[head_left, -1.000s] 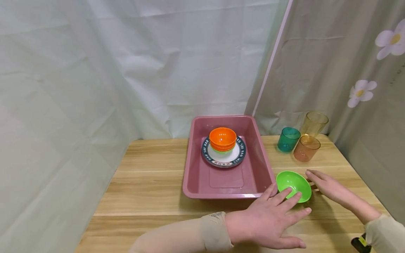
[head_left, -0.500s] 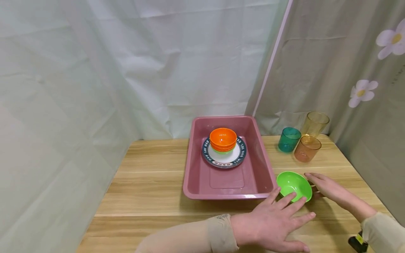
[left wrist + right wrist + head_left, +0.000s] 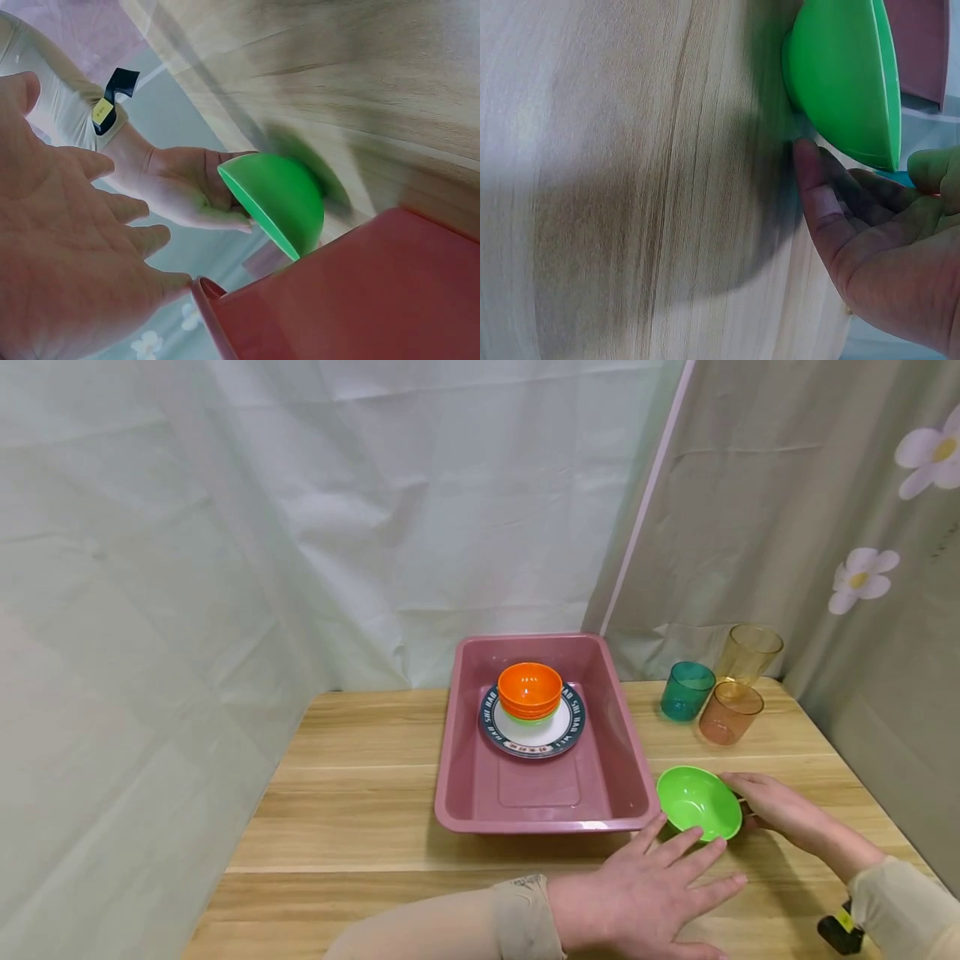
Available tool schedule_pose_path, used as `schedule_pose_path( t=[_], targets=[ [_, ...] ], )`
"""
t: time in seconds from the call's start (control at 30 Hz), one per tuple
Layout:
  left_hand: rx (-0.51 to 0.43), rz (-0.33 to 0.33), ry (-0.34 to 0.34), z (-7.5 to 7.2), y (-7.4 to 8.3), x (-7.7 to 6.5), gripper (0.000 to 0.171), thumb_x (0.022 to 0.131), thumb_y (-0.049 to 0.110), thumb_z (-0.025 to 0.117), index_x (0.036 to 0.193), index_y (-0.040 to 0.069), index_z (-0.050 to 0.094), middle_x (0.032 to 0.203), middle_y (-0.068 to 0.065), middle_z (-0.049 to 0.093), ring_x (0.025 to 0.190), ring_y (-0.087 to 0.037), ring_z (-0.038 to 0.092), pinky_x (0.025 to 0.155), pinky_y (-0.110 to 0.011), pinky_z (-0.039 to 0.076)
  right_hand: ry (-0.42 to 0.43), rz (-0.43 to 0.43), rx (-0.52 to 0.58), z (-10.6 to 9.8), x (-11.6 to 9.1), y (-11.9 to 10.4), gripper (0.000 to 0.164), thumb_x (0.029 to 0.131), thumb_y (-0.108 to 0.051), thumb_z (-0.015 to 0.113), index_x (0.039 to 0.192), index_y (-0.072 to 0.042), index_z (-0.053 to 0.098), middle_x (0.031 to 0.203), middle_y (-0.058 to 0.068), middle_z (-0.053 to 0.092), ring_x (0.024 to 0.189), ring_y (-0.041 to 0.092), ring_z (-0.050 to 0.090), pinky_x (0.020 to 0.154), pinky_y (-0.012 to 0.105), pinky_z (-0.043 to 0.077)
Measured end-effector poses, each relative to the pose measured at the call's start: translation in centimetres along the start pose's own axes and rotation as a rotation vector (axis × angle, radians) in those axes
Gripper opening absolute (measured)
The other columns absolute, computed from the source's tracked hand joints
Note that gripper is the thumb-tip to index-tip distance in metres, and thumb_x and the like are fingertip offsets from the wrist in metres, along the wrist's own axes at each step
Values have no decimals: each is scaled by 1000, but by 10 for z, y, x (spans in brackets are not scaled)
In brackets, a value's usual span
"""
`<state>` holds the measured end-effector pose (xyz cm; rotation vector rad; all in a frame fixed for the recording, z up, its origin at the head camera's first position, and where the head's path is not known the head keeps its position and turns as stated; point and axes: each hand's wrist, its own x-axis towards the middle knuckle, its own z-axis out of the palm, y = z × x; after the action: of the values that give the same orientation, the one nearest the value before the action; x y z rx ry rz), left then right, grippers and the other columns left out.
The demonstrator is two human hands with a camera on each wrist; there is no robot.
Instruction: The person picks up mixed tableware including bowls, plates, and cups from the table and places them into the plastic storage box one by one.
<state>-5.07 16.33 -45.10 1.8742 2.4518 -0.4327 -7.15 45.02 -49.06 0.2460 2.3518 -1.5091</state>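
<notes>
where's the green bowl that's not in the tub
In the head view, the green bowl is right of centre, between the pink tub and the right hand.

**Wooden table (image 3: pixel 337 802) carrying a pink basin (image 3: pixel 538 787)**

The table is pale timber with a light brown grain, and its long seams run from side to side. The basin stands upright about midway across, its back end near the far edge. Toward the back right corner, three see-through tumblers stand upright close together: a teal tumbler (image 3: pixel 682 695), a pinkish-orange tumbler (image 3: pixel 724 725) and, behind them, a taller yellow tumbler (image 3: pixel 747 652). Just beside the basin's near right corner is a green bowl (image 3: pixel 697 797), mouth up; its foot seems to meet the wood, though shadow blurs the contact.
</notes>
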Motion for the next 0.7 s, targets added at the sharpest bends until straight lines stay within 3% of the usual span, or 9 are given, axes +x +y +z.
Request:
schedule_pose_path(
  t=[0.37,0.7],
  targets=[
    [8,24,-2,1,1,1,76,96,80,18,162,47,-3,170,8,-9,156,-16,-9,123,-51,-6,-17,-12,-2,3,2,0,59,113,-28,34,136,26,42,114,17,66,96,16,65,80,30,57],
    [45,38,6,-2,1,0,76,96,80,17,162,46,-3,171,7,-6,156,-18,-8,123,-52,-5,-29,-24,38,0,2,-1,57,113,-24,34,135,29,39,109,16,67,90,15,66,77,32,58]
  ],
)
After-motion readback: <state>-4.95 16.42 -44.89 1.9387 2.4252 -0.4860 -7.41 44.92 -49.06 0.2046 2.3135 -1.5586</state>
